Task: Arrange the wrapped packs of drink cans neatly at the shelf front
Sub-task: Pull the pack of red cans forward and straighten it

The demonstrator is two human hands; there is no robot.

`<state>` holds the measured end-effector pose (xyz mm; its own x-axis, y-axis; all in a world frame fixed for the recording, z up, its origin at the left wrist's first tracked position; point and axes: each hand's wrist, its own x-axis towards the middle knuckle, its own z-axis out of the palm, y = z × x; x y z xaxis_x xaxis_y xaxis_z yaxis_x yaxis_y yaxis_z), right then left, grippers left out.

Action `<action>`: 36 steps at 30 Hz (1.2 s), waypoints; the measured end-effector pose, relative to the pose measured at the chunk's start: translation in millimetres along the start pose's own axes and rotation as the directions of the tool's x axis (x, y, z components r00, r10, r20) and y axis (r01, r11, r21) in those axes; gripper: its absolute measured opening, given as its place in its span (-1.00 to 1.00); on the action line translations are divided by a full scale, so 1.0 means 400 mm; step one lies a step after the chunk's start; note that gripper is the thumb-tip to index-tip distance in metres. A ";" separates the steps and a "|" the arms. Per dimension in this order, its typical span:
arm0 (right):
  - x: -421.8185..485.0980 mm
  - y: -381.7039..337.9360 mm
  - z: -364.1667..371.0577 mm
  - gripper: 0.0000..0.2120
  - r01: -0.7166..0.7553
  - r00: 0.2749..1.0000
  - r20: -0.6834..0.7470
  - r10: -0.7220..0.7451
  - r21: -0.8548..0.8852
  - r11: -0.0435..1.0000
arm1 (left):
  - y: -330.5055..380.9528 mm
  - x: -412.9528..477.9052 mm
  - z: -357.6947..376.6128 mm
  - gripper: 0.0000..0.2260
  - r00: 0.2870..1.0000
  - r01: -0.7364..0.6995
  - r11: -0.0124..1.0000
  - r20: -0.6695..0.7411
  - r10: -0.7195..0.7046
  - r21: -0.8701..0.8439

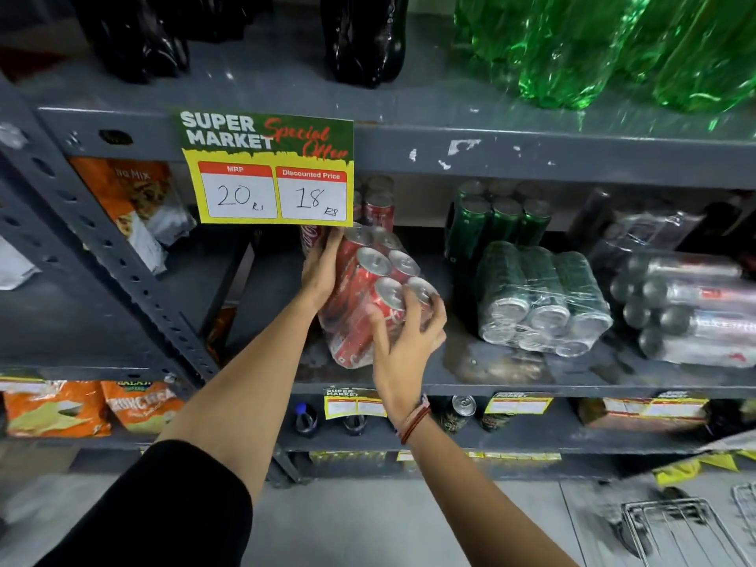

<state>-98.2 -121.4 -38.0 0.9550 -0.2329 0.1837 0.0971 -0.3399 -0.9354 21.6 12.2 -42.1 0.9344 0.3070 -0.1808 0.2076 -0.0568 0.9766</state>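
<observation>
A wrapped pack of red cans (368, 288) leans tilted on the grey middle shelf (491, 380), tops facing me. My left hand (323, 268) presses flat against its left side, and my right hand (405, 337) grips its lower right corner. To the right, a wrapped pack of green cans (540, 296) lies on its side, can ends toward the shelf front. Further right, a wrapped pack of silver cans (691, 308) also lies on its side. Upright green cans (499, 223) and red cans (378, 206) stand behind.
A yellow price sign (270, 173) hangs from the upper shelf edge just above my left hand. Dark and green bottles (593, 55) stand on the top shelf. Orange snack bags (135, 206) fill the left bay. A wire basket (679, 529) sits on the floor at lower right.
</observation>
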 end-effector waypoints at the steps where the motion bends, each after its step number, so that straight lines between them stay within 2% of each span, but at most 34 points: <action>1: -0.008 0.007 0.004 -0.33 0.023 1.000 0.009 -0.023 -0.017 1.000 | -0.024 0.012 -0.003 -0.23 0.999 0.021 0.998 0.026 -0.019 -0.066; 4: -0.020 0.021 0.015 -0.41 0.103 0.995 0.026 -0.101 -0.121 0.987 | -0.017 -0.033 -0.012 -0.26 0.998 0.006 0.980 0.060 0.006 -0.200; 7: -0.032 0.028 0.024 -0.40 0.193 0.981 0.075 -0.179 -0.256 0.947 | -0.028 -0.057 -0.032 -0.26 0.994 0.012 0.964 0.110 0.017 -0.264; 11: -0.047 0.027 0.022 -0.37 0.263 0.963 0.148 -0.224 -0.353 0.898 | -0.034 -0.072 -0.056 -0.21 0.989 0.069 0.954 0.147 -0.027 -0.292; 13: -0.038 0.028 0.008 -0.33 0.287 0.957 0.163 -0.241 -0.391 0.874 | -0.019 -0.086 -0.059 -0.22 0.995 0.080 0.967 0.084 -0.061 -0.240; 14: -0.031 0.030 -0.004 -0.29 0.289 0.955 0.174 -0.239 -0.378 0.880 | -0.017 -0.089 -0.064 -0.21 0.995 0.099 0.973 0.045 -0.092 -0.207; 16: -0.008 0.035 -0.035 -0.23 0.248 0.963 0.168 -0.211 -0.245 0.937 | -0.006 -0.116 -0.072 -0.23 0.994 0.104 0.978 -0.024 -0.110 -0.183; 18: 0.041 0.035 -0.063 -0.25 0.168 0.979 0.131 -0.156 -0.082 0.982 | -0.001 -0.176 -0.060 -0.32 0.963 0.117 0.950 -0.200 -0.180 -0.291; 20: 0.108 0.043 -0.072 -0.35 -0.016 0.972 0.233 0.002 0.061 0.998 | -0.031 -0.273 -0.014 -0.44 0.895 0.036 0.903 -0.389 -0.220 -0.428; 21: 0.138 0.042 -0.071 -0.36 -0.125 0.946 0.314 0.083 0.117 0.985 | -0.043 -0.324 0.019 -0.47 0.879 0.004 0.903 -0.429 -0.209 -0.430; 22: 0.156 0.040 -0.067 -0.33 -0.209 0.913 0.383 0.139 0.148 0.967 | -0.049 -0.365 0.052 -0.48 0.891 -0.016 0.912 -0.420 -0.173 -0.410; 24: 0.160 0.052 -0.051 -0.28 -0.287 0.875 0.443 0.198 0.144 0.947 | -0.064 -0.393 0.111 -0.48 0.929 -0.062 0.913 -0.358 -0.095 -0.404; 27: 0.122 0.052 -0.032 -0.45 -0.341 0.898 0.363 0.250 0.211 0.916 | -0.057 -0.377 0.144 -0.45 0.918 -0.093 0.914 -0.389 -0.075 -0.396; 29: 0.087 0.032 -0.030 -0.55 -0.336 0.918 0.301 0.259 0.242 0.910 | -0.052 -0.373 0.131 -0.50 0.902 -0.084 0.933 -0.425 -0.078 -0.351; 31: 0.038 0.017 -0.015 -0.54 -0.315 0.936 0.244 0.253 0.264 0.912 | -0.051 -0.349 0.089 -0.52 0.908 -0.042 0.945 -0.407 -0.100 -0.325; 34: -0.051 -0.003 0.024 -0.44 -0.223 0.963 0.217 0.159 0.312 0.924 | -0.065 -0.267 -0.006 -0.44 0.967 0.052 0.932 -0.217 -0.137 -0.358; 36: -0.079 0.005 0.036 -0.44 -0.190 0.967 0.226 0.119 0.325 0.926 | -0.063 -0.227 -0.053 -0.36 0.986 0.110 0.954 -0.094 -0.141 -0.278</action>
<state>-124.1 -101.7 -50.0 0.9982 -0.0593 -0.0020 -0.0005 0.0254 -0.9997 -74.6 6.1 -47.6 0.8645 0.3997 -0.3048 0.2202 0.2440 0.9444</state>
